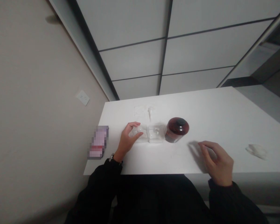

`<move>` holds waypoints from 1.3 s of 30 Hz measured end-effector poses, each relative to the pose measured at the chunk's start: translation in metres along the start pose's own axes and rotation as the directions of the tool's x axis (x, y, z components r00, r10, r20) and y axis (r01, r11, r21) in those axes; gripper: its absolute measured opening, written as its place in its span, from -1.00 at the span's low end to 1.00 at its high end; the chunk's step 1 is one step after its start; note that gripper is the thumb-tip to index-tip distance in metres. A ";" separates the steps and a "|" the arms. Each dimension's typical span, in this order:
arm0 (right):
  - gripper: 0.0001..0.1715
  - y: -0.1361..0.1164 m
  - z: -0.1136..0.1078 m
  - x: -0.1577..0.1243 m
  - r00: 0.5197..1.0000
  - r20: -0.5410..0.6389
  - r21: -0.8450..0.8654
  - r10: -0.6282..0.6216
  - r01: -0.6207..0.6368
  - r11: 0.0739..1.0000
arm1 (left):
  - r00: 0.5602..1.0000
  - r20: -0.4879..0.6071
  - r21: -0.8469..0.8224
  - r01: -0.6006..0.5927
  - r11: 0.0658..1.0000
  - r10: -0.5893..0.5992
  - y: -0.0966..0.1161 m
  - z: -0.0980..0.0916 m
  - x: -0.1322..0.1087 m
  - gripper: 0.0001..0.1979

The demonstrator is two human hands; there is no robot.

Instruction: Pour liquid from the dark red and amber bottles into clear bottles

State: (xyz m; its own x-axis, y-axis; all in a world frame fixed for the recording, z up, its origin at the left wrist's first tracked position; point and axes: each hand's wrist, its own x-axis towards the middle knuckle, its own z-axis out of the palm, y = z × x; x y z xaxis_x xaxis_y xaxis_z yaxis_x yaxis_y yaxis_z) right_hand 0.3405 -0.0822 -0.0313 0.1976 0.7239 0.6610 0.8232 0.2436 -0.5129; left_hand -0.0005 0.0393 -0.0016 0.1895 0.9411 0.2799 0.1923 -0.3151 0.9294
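My left hand (128, 138) curves its thumb and fingers around a clear, square-sided bottle (142, 136) standing on the white table. Beside that bottle, to its right, is a second clear square bottle (156, 134). A large dark red-brown bottle (176, 129) with a black top is close by on the right. My right hand (218, 161) hovers over the table's front right part, its thumb and forefinger tips brought together; anything pinched there is too small to make out. Behind the clear bottles lies a small whitish pump head (150, 113).
A phone-like pinkish object (98, 142), blurred out, lies at the left edge of the white table (207, 115). A crumpled white tissue (257, 151) rests at the right. On the left wall is a socket (83, 97); sliding panels (135, 59) rise behind the table.
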 end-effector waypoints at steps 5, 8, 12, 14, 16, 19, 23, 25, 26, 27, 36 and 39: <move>-0.88 -0.002 0.000 0.001 0.999 -0.011 -0.025 -0.034 0.034 0.999 | 0.998 -0.017 0.013 0.067 0.998 -0.067 0.009 -0.002 -0.001 -0.72; -0.87 -0.003 0.000 0.002 0.999 -0.005 -0.031 -0.040 0.040 0.999 | 0.996 0.015 0.051 0.092 0.994 -0.092 0.009 -0.005 -0.002 -0.71; -0.87 -0.003 0.001 0.002 0.999 -0.001 -0.041 -0.053 0.053 0.998 | 0.996 0.042 0.088 0.079 0.993 -0.083 0.006 -0.010 -0.003 -0.67; -0.88 -0.003 0.001 0.003 0.998 -0.003 -0.045 -0.060 0.060 0.997 | 0.997 0.062 0.110 0.045 0.993 -0.052 0.004 -0.011 -0.003 -0.67; -0.89 -0.003 0.001 0.003 0.998 -0.006 -0.047 -0.065 0.065 0.997 | 0.996 0.091 0.138 0.008 0.990 -0.021 0.005 -0.012 -0.003 -0.67; -0.90 -0.004 0.001 0.003 0.997 -0.008 -0.052 -0.076 0.076 0.996 | 0.991 0.126 0.167 -0.060 0.984 0.039 0.007 -0.013 -0.002 -0.68; -0.88 -0.004 0.001 0.002 0.997 -0.004 -0.059 -0.072 0.071 0.996 | 0.979 0.149 0.166 -0.161 0.973 0.137 0.009 -0.013 -0.001 -0.73; -0.87 -0.004 0.001 0.002 0.998 -0.007 -0.060 -0.064 0.064 0.996 | 0.978 0.156 0.177 -0.164 0.970 0.136 0.010 -0.012 -0.002 -0.72; -0.86 -0.004 0.001 0.001 0.998 -0.008 -0.059 -0.061 0.061 0.996 | 0.980 0.155 0.186 -0.152 0.971 0.124 0.010 -0.011 -0.002 -0.70; -0.86 -0.004 0.001 0.001 0.998 -0.007 -0.057 -0.058 0.058 0.997 | 0.982 0.152 0.193 -0.138 0.972 0.109 0.010 -0.010 -0.002 -0.68; -0.81 -0.005 0.001 0.001 1.000 0.011 -0.031 -0.016 0.017 0.999 | 0.982 0.190 0.065 -0.020 0.998 0.008 0.002 -0.026 -0.002 0.03; -0.81 -0.004 0.001 0.001 1.000 0.024 -0.009 -0.016 0.016 1.000 | 0.999 0.048 0.057 0.016 0.998 -0.019 0.011 -0.041 0.012 -0.05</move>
State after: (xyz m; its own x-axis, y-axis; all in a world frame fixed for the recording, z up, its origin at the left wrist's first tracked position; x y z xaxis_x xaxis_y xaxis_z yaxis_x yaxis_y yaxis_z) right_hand 0.3365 -0.0814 -0.0290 0.1713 0.7352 0.6559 0.8309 0.2499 -0.4972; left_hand -0.0353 0.0525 0.0220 0.2318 0.9399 0.2505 0.2495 -0.3064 0.9186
